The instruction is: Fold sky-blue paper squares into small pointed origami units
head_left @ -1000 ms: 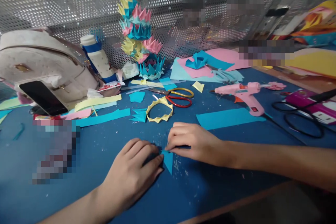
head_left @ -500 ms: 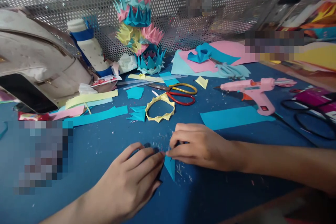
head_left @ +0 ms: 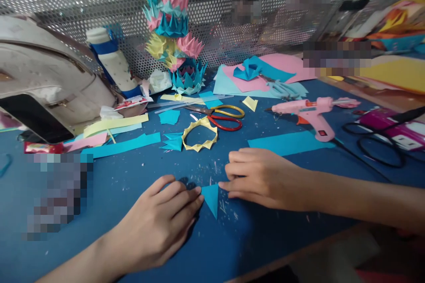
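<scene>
A small folded blue paper triangle (head_left: pixel 211 199) lies on the blue tabletop, its point towards me. My left hand (head_left: pixel 162 216) pinches the triangle's left corner between closed fingertips. At the upper right corner, the fingertips of my right hand (head_left: pixel 262 179) are pressed together against the paper, the other fingers curled. Past the hands lie a ring of folded yellow paper (head_left: pixel 212 142) and a spiky blue folded piece (head_left: pixel 173 142). A blue paper strip (head_left: pixel 282 143) rests beyond my right hand.
Scissors (head_left: pixel 229 125) with yellow and red handles lie behind the ring. A pink glue gun (head_left: pixel 312 110) with its cord stands at right near a purple power strip (head_left: pixel 381 124). A folded-paper tower (head_left: pixel 172 24), bottle (head_left: pixel 113 62), phone (head_left: pixel 36 117) and bag (head_left: pixel 43 62) line the back and left.
My right hand has moved apart from my left, along the triangle's top edge to its right corner. More of the blue triangle shows between them. The view has shifted slightly.
</scene>
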The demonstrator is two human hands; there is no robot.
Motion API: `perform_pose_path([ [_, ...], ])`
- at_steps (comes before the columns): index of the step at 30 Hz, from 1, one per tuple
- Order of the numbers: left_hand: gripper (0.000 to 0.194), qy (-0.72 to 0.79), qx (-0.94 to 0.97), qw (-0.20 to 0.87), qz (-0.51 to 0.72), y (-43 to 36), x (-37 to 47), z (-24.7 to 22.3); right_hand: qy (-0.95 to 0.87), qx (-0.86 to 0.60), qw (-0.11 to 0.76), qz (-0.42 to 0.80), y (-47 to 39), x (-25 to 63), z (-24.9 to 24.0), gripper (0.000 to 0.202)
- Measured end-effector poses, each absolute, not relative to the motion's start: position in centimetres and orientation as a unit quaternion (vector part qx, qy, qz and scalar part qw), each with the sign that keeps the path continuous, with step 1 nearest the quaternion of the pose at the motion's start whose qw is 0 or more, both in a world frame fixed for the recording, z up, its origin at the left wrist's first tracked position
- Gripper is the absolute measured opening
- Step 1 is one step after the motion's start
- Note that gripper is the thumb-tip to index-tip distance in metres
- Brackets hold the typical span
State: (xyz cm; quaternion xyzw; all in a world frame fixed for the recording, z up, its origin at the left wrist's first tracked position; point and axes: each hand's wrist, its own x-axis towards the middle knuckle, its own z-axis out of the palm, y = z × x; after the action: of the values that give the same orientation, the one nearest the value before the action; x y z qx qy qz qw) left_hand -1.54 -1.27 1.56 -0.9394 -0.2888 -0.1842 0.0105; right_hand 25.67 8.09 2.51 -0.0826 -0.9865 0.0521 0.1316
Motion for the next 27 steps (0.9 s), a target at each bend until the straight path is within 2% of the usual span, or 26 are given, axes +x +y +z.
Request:
perform_pose_path([
  [4, 0.033, -0.293, -0.937, 0.041, -0.187, -1.6, -1.5, 1.2, -0.975, -0.089, 0.186, 0.084, 7.9, 25.3, 2.0, 0.03],
  [9, 0.032, -0.302, -0.936, 0.044, -0.173, -2.0, -1.5, 1.0, -0.985, -0.069, 0.14, 0.079, 7.4, 24.8, 1.4, 0.027],
  [13, 0.032, -0.296, -0.941, 0.029, -0.163, -2.0, -1.5, 1.0, -0.984, -0.114, 0.123, 0.061, 7.3, 24.3, 1.2, 0.034],
  [15, 0.033, -0.291, -0.943, 0.016, -0.16, -2.0, -1.5, 1.1, -0.978, -0.141, 0.107, 0.109, 7.4, 23.9, 1.6, 0.034],
  [20, 0.037, -0.284, -0.947, -0.03, -0.15, -1.8, -1.4, 1.0, -0.933, -0.227, 0.032, 0.278, 7.8, 22.7, 3.6, 0.019],
  [27, 0.035, -0.258, -0.948, -0.002, -0.183, -1.6, -1.5, 0.5, -0.918, -0.254, 0.002, 0.304, 7.7, 22.0, 4.5, 0.023],
])
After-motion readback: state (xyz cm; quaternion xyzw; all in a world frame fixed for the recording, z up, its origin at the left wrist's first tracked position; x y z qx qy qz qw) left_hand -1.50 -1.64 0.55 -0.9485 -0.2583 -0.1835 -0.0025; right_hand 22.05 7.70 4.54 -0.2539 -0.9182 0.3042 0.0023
